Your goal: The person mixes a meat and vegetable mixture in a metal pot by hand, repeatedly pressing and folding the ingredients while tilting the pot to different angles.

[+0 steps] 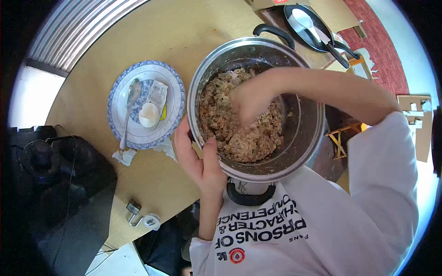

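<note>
A steel pot (297, 133) with black handles holds a brown, lumpy minced mixture (248, 142), flecked with small green and orange bits. My left hand (201, 163) grips the pot's near-left rim, its thumb over the edge and its fingers along the outside wall. Inside the pot, my right hand (253, 96) is pushed into the mixture. Motion smears it and its fingers are mostly buried, so their pose is hidden.
Left of the pot, a blue-rimmed plate (115, 112) carries a spoon (131, 101), an eggshell (148, 115) and a torn packet (158, 93). Crumpled tissue (124, 157), a padlock (134, 207) and a small white container (152, 221) lie nearby. A frying pan (317, 43) sits at the upper right.
</note>
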Demonstrator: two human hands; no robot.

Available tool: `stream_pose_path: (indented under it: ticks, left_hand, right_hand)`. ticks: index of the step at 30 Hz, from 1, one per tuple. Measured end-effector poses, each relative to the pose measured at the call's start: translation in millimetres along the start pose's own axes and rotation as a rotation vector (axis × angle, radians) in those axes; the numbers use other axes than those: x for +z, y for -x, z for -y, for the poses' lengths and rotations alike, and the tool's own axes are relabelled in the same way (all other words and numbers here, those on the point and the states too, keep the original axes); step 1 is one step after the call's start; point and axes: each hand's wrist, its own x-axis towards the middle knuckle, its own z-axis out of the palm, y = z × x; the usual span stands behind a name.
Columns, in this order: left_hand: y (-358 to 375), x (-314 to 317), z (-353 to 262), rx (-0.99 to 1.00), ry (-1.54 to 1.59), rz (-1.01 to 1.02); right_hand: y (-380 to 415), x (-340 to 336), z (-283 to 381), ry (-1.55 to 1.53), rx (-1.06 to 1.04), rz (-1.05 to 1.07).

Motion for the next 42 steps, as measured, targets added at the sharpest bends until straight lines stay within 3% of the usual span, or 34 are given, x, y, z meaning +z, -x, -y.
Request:
stream_pose_path:
  ticks: [2, 3, 5, 7, 9, 10, 13, 15, 17, 18, 19, 21, 22, 25, 30, 32, 33, 36, 38, 42]
  left_hand:
    - [-2, 2, 3, -0.002, 0.033, -0.016]
    - [-2, 2, 4, -0.002, 0.056, -0.017]
    - [0, 0, 2, -0.010, 0.066, -0.011]
    - [-2, 2, 1, -0.001, 0.083, -0.019]
    - [-1, 2, 1, 0.003, 0.048, -0.017]
    - [0, 2, 1, -0.002, 0.050, -0.023]
    - [-1, 5, -1, -0.017, 0.078, -0.032]
    - [-1, 2, -1, -0.054, 0.122, -0.015]
    - [-2, 1, 0, -0.040, 0.088, -0.020]
    - [-2, 3, 0, -0.020, 0.065, -0.033]
    - [-1, 2, -1, -0.024, 0.063, -0.040]
    - [-3, 4, -4, -0.047, 0.067, -0.036]
    - [-2, 4, -5, -0.050, 0.065, -0.038]
    - [-2, 1, -6, -0.053, 0.005, -0.029]
    - [-5, 3, 0, -0.006, 0.072, -0.011]
    - [-6, 2, -2, -0.011, 0.076, -0.011]
    - [-4, 2, -2, -0.027, 0.082, -0.026]
    - [-5, 1, 0, 0.012, 0.049, -0.001]
    - [-4, 1, 1, -0.014, 0.062, -0.008]
    - [-7, 1, -1, -0.026, 0.067, -0.010]
  right_hand:
    - [-17, 5, -29, -0.083, -0.029, 0.261]
    - [-38, 20, -41, -0.088, -0.027, 0.261]
    - [-59, 47, -48, -0.014, 0.045, 0.060]
    - [-33, 32, -38, -0.002, 0.069, -0.007]
    - [15, -3, -18, 0.119, 0.098, 0.311]
    - [31, -4, -6, 0.247, 0.091, 0.336]
    - [-30, 67, -45, 0.328, 0.049, 0.259]
    - [-8, 43, -17, 0.307, 0.150, 0.241]
    - [2, 33, -11, 0.483, 0.028, 0.298]
    - [24, 15, 5, 0.392, -0.071, 0.258]
    - [18, 22, 8, 0.396, -0.075, 0.264]
    - [-10, 50, 8, 0.458, -0.287, 0.218]
    - [-43, 67, -4, 0.478, -0.200, 0.338]
    - [-39, 56, 4, 0.537, -0.173, 0.393]
    - [-18, 31, 20, 0.567, -0.265, 0.290]
    - [-60, 43, 15, 0.548, -0.052, 0.466]
    - [-56, 42, 13, 0.555, -0.052, 0.473]
    - [-30, 30, 10, 0.659, -0.143, 0.359]
    - [-17, 13, 11, 0.522, -0.137, 0.208]
    - [-95, 47, -19, 0.573, -0.129, 0.342]
